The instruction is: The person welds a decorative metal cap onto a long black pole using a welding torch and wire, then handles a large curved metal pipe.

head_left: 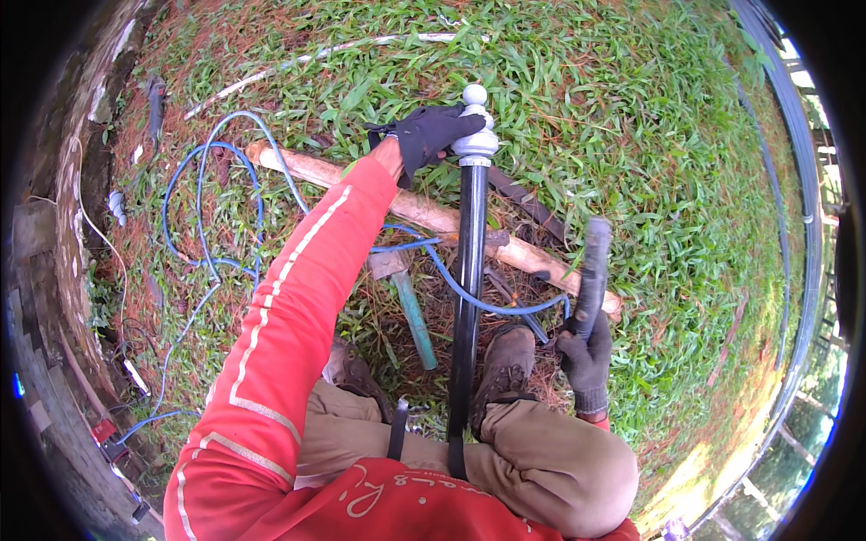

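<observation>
Head view: left hand in a dark glove is clamped on the grey cap topping a black pipe standing between the boots. Right hand grips a dark tool tight. Pipe could probably tip or twist loose, since blue hose and a log crowd the footing. No labels visible.

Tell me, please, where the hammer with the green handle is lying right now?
In the head view, the hammer lies on the grass left of the black pipe, under the blue cable, beside the wooden pole.
</observation>
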Tool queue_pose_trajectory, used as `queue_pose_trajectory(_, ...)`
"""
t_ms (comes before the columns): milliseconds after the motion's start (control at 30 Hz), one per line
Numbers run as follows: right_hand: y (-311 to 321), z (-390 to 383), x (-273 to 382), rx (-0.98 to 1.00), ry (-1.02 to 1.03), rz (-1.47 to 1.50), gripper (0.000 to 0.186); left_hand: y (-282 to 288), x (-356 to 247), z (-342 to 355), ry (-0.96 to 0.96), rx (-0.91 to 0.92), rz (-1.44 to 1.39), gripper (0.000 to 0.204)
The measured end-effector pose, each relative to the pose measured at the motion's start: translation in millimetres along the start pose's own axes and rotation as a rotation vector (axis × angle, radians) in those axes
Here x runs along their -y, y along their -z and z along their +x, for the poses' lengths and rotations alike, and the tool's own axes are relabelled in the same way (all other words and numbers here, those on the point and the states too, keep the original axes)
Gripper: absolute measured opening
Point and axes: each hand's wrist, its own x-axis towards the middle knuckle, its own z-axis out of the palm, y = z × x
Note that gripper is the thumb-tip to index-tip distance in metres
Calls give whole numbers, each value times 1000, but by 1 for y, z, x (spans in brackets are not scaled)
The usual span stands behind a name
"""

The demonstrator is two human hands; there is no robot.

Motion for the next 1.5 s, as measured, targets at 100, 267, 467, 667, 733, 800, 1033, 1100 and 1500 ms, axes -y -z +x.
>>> queue_pose_trajectory(100, 6, -3, -24, -14, 168, -329, 32, -2, -9, -5, -27, 44, -34, 44)
queue_pose_trajectory(267, 1, -4, -2, -44, 150, -384, 34, 2, -8, -6, -17, 30, 12, 48)
queue_pose_trajectory(467, 0, -3, 12, 0, 153, -548, 36, -1, -6, -2, -36, -5, 0, 51)
queue_pose_trajectory(667, -9, 3, 12, -58, 309, -593, 47, -2, 3, 5, -44, -23, -33, 43)
queue_pose_trajectory(733, -5, 4, 10, -14, 341, -605, 56, -2, 4, 6, -43, -27, -8, 42)
queue_pose_trajectory(800, -2, 6, 5, 21, 330, -615, 58, -3, 4, 7, -38, -40, 3, 42)
queue_pose_trajectory(1033, -6, 7, 5, 59, 186, -550, 64, 2, 3, 9, 23, -22, 42, 51)
queue_pose_trajectory(1100, -9, 8, 10, 66, 189, -517, 62, 1, -2, 6, 30, -16, 49, 51)
queue_pose_trajectory(1500, -25, 6, 54, 68, -4, -488, 64, 6, 14, 14, -3, -63, 99, 53)
